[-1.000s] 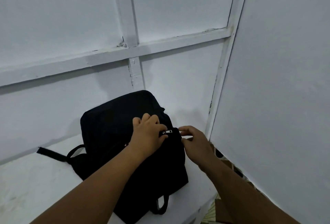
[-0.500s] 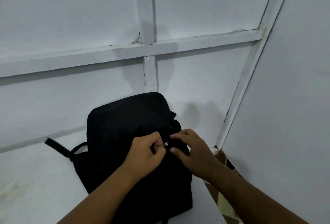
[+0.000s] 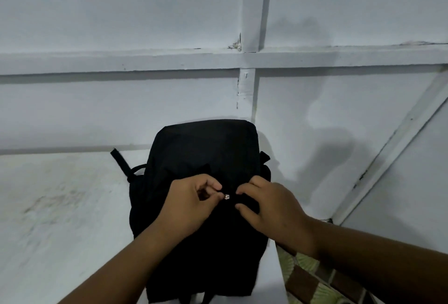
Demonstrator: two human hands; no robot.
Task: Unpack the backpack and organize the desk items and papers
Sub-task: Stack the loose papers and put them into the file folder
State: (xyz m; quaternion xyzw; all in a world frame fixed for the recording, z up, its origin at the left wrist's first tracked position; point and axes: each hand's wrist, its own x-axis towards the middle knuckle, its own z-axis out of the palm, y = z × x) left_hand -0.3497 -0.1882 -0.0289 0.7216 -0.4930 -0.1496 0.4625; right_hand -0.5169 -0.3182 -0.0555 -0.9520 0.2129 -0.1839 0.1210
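Backpack (image 3: 206, 158), black, lies on the white tabletop (image 3: 60, 206) with its far end against the white panelled wall (image 3: 121, 110), close to the corner where a second wall meets it. Both hands sit on the backpack's upper face, about midway along it. Left hand (image 3: 191, 204) has its fingers curled, thumb and forefinger pinching the small silver zipper pull (image 3: 227, 197), so that grip is grasping the pull. Right hand (image 3: 271, 209) lies just to the right of the pull, apart from it by a narrow gap, with its thumb and fingertips pressed into a fold of the black fabric; that grip is clamped on the backpack cloth beside the zipper. Whether the zipper is already partly undone cannot be told, since the fabric is too dark. A black strap (image 3: 121, 162) sticks out from the backpack's left side onto the tabletop, with a loop of strap next to it. Beyond the tabletop's right edge, below the right forearm, a patterned floor (image 3: 312, 279) of green and brown tiles shows.
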